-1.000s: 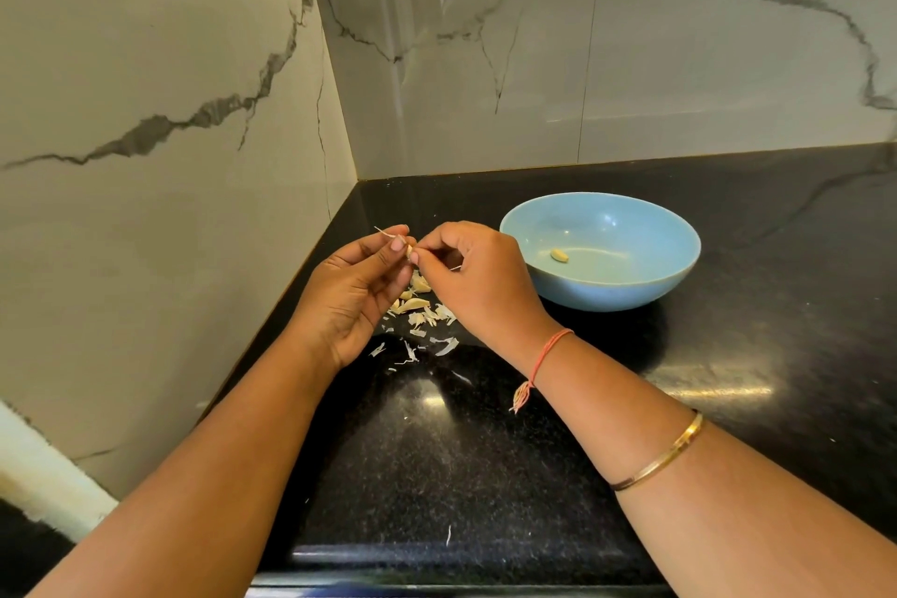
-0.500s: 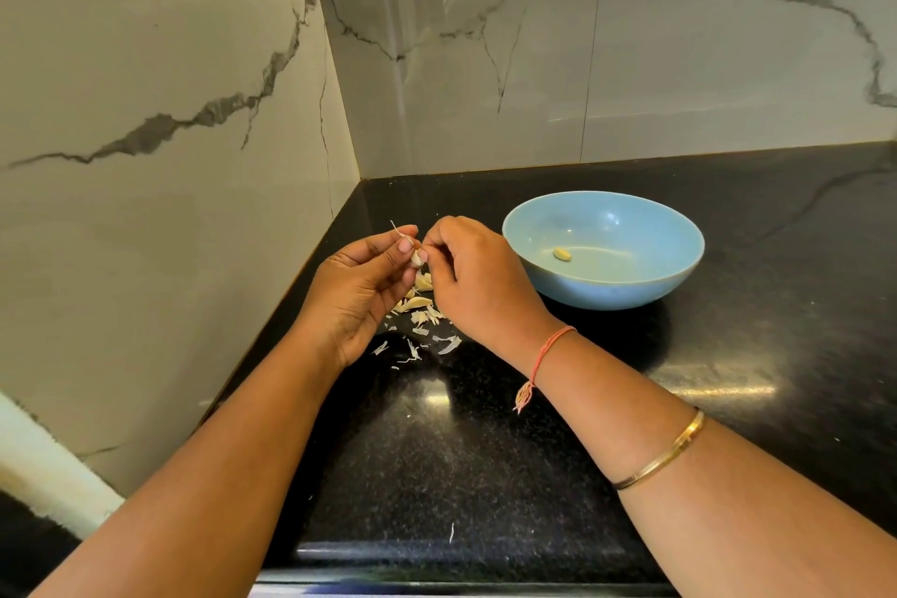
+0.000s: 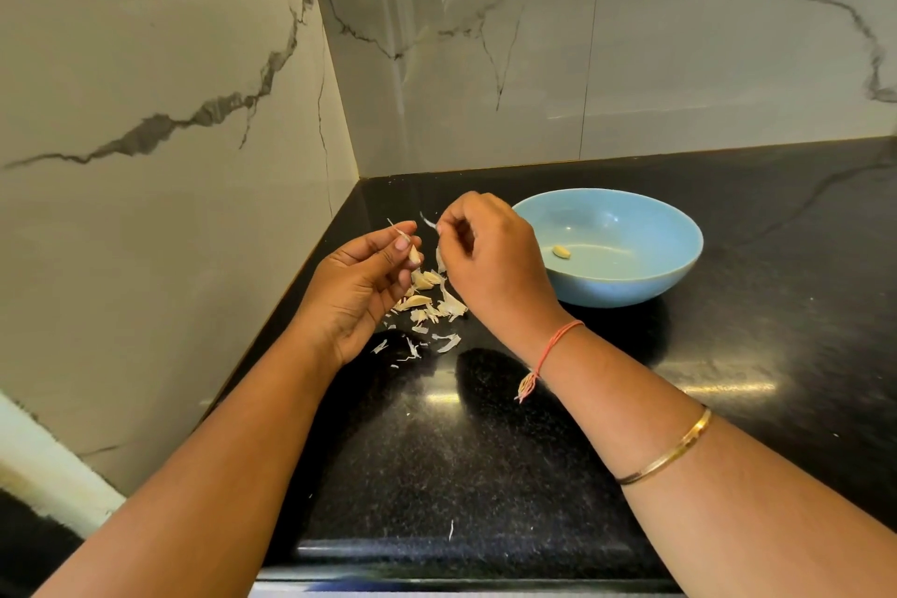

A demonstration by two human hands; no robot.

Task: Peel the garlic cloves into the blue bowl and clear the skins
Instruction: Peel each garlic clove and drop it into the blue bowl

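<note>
1. On the black counter (image 3: 534, 452), near the wall corner: blue bowl (image 3: 631, 291) stands just right of both hands, with one peeled clove (image 3: 561, 252) inside.
2. Left hand (image 3: 359, 287): fingers curled, thumb and fingertips pinching a garlic clove (image 3: 414, 254) above the scraps.
3. Right hand (image 3: 495, 267): fingers curled, pinching a strip of skin (image 3: 428, 221), held just apart from the clove.
4. Pile of skins (image 3: 432, 306): loose on the counter under the hands, beside the bowl.
5. Judgement: the clove looks part-peeled, with a thin tail of skin still at its tip. Drop the strip onto the pile, not the bowl. Turn the clove, nip that tail and pull lengthwise. Working over the pile keeps the scraps together for clearing.
</note>
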